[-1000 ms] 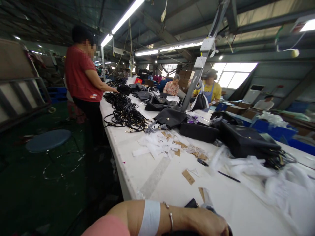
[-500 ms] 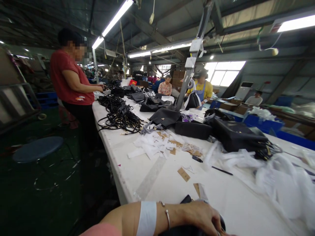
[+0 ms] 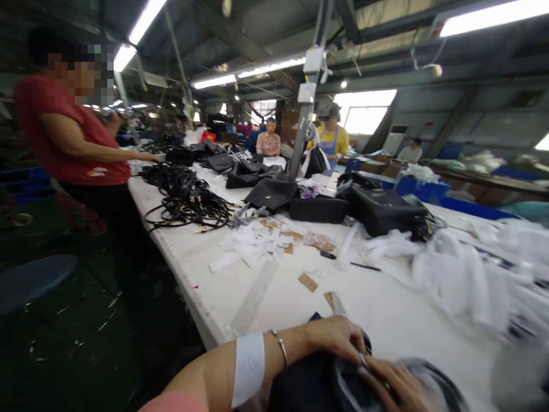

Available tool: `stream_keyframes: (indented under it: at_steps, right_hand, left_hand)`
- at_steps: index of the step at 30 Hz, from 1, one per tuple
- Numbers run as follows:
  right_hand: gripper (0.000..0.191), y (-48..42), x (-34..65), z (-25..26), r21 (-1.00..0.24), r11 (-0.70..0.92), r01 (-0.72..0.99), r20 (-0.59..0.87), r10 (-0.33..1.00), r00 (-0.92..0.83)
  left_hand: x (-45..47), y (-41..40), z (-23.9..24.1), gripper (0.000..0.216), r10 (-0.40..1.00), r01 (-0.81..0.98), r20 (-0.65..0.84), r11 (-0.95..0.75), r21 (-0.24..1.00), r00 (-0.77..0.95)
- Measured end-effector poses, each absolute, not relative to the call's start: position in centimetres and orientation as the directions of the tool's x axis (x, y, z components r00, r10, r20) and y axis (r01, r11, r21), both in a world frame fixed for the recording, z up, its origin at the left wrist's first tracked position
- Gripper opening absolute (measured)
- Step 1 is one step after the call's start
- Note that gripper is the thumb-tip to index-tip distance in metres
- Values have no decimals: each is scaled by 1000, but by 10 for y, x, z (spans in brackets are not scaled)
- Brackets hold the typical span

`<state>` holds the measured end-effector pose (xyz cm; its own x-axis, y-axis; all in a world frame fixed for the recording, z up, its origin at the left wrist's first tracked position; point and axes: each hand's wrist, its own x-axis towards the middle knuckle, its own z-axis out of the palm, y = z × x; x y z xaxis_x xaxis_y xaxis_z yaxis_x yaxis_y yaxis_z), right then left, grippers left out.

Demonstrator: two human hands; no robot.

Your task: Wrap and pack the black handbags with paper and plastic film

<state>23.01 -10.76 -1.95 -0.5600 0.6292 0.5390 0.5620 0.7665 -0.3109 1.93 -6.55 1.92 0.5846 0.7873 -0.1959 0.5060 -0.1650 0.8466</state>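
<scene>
Together, the left hand [image 3: 334,339] and right hand [image 3: 398,382] are meeting over a black handbag [image 3: 303,382], grip impossible to tell.

The head camera looks forward and down over the tabletop [image 3: 377,303], its left edge running away ahead. Left hand [image 3: 337,339] and right hand [image 3: 398,382] are close below.
</scene>
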Motion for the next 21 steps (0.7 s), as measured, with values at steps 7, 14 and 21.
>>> stream_keyframes:
  at_steps: [7, 14, 21]
  right_hand:
    - [21, -121, 206, 19, -760, 264, 594, 160, 962, -223]
    - [16, -121, 207, 18, -774, 261, 577, 159, 962, -221]
    - [14, -126, 202, 21, -724, 324, 609, 198, 943, -266]
  left_hand:
    - [17, -63, 27, 18, 783, 418, -190, -97, 903, 593]
    - [13, -66, 31, 19, 785, 386, -211, -39, 922, 582]
    - [13, -66, 29, 17, 782, 366, -258, 42, 930, 567]
